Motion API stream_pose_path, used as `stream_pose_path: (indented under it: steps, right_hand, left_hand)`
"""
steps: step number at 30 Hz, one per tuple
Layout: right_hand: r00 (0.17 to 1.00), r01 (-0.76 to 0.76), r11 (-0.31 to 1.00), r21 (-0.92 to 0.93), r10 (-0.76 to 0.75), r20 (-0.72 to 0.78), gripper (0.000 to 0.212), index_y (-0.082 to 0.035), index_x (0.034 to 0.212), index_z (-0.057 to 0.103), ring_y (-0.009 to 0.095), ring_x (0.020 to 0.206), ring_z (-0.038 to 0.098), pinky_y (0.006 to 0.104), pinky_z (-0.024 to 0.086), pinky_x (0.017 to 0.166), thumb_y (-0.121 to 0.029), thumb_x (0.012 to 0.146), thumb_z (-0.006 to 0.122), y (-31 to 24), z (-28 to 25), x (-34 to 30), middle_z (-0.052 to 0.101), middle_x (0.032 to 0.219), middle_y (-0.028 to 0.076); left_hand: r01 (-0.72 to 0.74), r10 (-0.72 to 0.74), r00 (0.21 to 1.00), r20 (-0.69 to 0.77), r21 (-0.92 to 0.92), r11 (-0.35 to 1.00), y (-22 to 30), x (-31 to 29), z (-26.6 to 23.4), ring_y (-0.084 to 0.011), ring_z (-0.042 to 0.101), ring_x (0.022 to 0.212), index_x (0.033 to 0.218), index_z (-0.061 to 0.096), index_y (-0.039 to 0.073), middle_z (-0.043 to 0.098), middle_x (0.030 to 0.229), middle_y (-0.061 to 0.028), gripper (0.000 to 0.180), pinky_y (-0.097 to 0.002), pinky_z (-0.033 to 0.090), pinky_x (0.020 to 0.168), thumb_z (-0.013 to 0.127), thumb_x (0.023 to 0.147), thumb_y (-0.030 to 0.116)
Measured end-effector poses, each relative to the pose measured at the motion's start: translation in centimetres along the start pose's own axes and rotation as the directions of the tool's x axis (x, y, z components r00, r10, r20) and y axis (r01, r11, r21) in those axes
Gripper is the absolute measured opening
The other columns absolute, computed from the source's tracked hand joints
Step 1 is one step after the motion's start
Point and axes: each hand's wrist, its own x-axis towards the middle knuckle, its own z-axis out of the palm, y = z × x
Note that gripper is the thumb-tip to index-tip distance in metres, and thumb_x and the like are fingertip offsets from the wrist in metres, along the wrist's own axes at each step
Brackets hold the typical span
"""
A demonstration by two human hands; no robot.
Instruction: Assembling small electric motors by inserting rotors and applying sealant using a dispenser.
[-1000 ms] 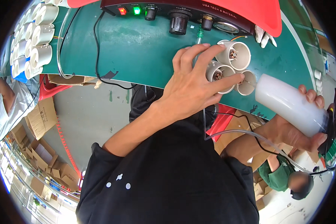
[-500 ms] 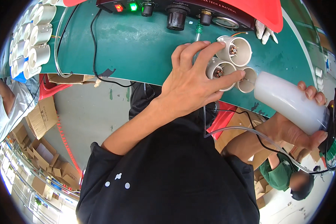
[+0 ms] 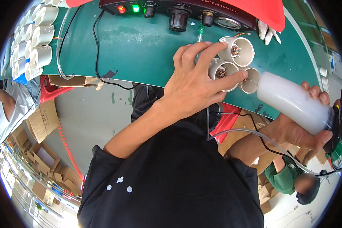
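My left hand (image 3: 192,83) reaches over three white cylindrical housings grouped on the green bench, its fingers spread around them. The index fingertip touches the upper housing (image 3: 247,49), and the thumb crosses the middle housing (image 3: 215,67) to the rim of the right one (image 3: 253,78). Copper-wound motor parts show inside the upper and middle housings. At the right, my right hand (image 3: 288,129) grips a translucent dispensing syringe (image 3: 288,97) full of whitish material. It lies tilted, its thin tip pointing left into the right housing. The tip's exact contact is too small to tell.
A black dispenser box (image 3: 163,14) with knobs, lit switches and a gauge stands at the back, a red tray (image 3: 250,9) above it. White gloves (image 3: 268,32) lie beside it. More housings (image 3: 41,36) stack at far left. A clear hose (image 3: 239,130) loops below the bench edge.
The upper part of the scene has shifted very slightly. Both hands keep their places on the housings and the syringe, and the syringe tip stays at the right housing.
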Motion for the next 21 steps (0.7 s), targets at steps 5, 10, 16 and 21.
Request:
stream_pose_path:
  steps: [5,10,16,21]
  right_hand:
    - [1.0,-0.022,0.999,0.044,0.021,0.022,0.082,0.003,0.131,0.047,0.034,0.104,0.05,0.0533,0.037,0.096,-0.061,0.081,0.061,-0.4,0.6,0.3,0.054,0.114,0.017]
    - [0.983,0.082,0.981,-0.176,-0.109,-0.15,0.077,0.013,0.114,0.054,0.03,0.099,0.05,0.0484,0.041,0.091,-0.055,0.079,0.062,-8.0,-0.8,-0.6,0.052,0.112,0.017]
    - [0.92,-0.392,-0.179,-0.902,-0.046,-0.39,0.05,0.001,0.116,0.058,0.02,0.086,0.064,0.0323,0.051,0.078,-0.021,0.077,0.08,-6.3,-3.3,0.8,0.067,0.093,0.009]
    - [0.918,-0.282,-0.28,-0.918,0.198,-0.343,0.065,-0.001,0.13,0.05,0.044,0.098,0.065,0.0435,0.051,0.08,-0.02,0.075,0.08,0.0,-4.2,0.2,0.064,0.103,0.029]
  left_hand:
    - [-0.007,0.007,1.0,0.017,-0.001,1.0,-0.2,0.2,-0.3,-0.0343,0.038,0.122,0.119,0.067,0.043,0.041,0.142,-0.0073,0.067,-0.0456,0.033,0.102,0.083,0.058,0.019]
    - [0.101,-0.116,0.991,-0.065,-0.197,0.975,-0.5,0.4,-1.5,-0.0363,0.036,0.124,0.125,0.059,0.022,0.039,0.139,-0.0124,0.077,-0.0488,0.03,0.102,0.091,0.055,0.029]
    - [0.128,-0.129,0.991,0.019,-0.352,0.927,-0.6,0.3,-3.3,-0.0366,0.037,0.127,0.116,0.06,0.011,0.047,0.136,-0.0114,0.067,-0.0477,0.03,0.105,0.091,0.057,0.018]
    - [-0.05,-0.151,0.967,-0.206,-0.731,0.68,-2.7,-0.3,-4.2,-0.0319,0.051,0.123,0.123,0.037,0.008,0.057,0.128,-0.0192,0.079,-0.0422,0.044,0.102,0.088,0.063,0.002]
